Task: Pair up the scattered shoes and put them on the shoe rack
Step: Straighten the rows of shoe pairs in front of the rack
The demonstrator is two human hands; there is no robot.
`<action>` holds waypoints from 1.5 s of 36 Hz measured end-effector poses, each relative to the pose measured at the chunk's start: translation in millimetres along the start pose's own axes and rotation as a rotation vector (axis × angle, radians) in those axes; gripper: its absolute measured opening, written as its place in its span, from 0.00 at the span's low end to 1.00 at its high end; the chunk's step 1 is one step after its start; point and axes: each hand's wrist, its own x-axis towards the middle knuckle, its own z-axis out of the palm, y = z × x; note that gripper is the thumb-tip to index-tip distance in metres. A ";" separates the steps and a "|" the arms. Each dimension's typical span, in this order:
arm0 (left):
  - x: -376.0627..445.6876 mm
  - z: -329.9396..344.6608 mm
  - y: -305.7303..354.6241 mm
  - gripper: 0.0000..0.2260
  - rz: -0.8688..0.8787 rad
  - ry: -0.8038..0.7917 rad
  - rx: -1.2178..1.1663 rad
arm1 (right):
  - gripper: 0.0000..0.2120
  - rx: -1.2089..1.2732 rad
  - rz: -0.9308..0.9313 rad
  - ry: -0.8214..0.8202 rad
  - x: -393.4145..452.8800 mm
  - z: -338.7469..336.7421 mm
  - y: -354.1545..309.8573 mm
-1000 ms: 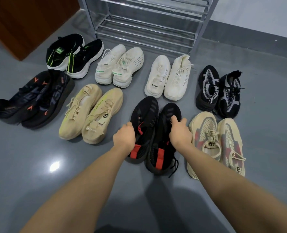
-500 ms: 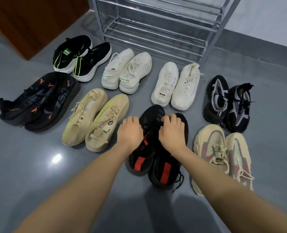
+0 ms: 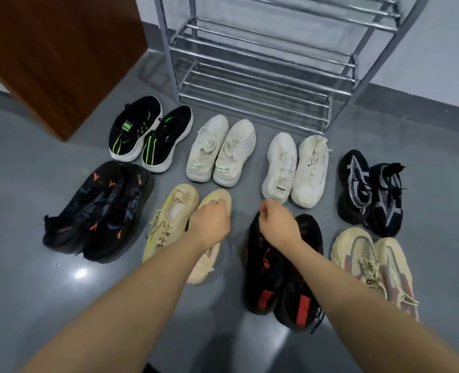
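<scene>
Several pairs of shoes lie side by side on the grey floor in front of a metal shoe rack with bare shelves. My left hand lies with curled fingers over the toe of the right shoe of a beige pair. My right hand is curled over the toe of the left shoe of a black pair with red heel tabs. Both pairs rest on the floor.
Around them lie a black-and-green pair, a white pair with green marks, a plain white pair, a black-and-grey pair, a beige-and-red pair and a black-and-orange pair. A brown wooden panel stands at the back left.
My left hand has left the black-and-red pair and moved left onto the beige pair. My right hand has shifted to the toe of the left black shoe. The view has tilted up toward the rack.
</scene>
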 end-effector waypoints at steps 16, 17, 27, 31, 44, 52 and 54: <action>-3.0 28.4 -65.1 0.17 -0.175 -0.064 -0.127 | 0.23 0.184 0.097 -0.375 -1.5 73.6 -42.6; -5.6 35.7 -67.6 0.16 -0.177 -0.058 -0.109 | 0.22 0.195 0.102 -0.394 -3.0 81.5 -43.4; -21.6 56.6 -63.0 0.19 -0.249 -0.002 0.053 | 0.15 0.467 0.066 -0.200 -7.6 82.5 -43.3; -21.0 44.7 -47.9 0.20 -0.344 0.012 -0.024 | 0.20 0.460 -0.064 -0.145 -3.3 58.5 -39.1; -29.0 -18.9 17.7 0.18 -0.538 0.268 -0.425 | 0.23 0.639 -0.269 -0.113 8.2 -10.6 -32.9; -26.2 -43.9 0.5 0.11 -0.493 0.299 -0.277 | 0.21 0.696 -0.271 -0.128 21.7 -14.5 -52.9; -21.8 -47.4 -11.8 0.11 -0.479 0.327 -0.180 | 0.20 0.734 -0.294 -0.102 23.2 -10.3 -62.8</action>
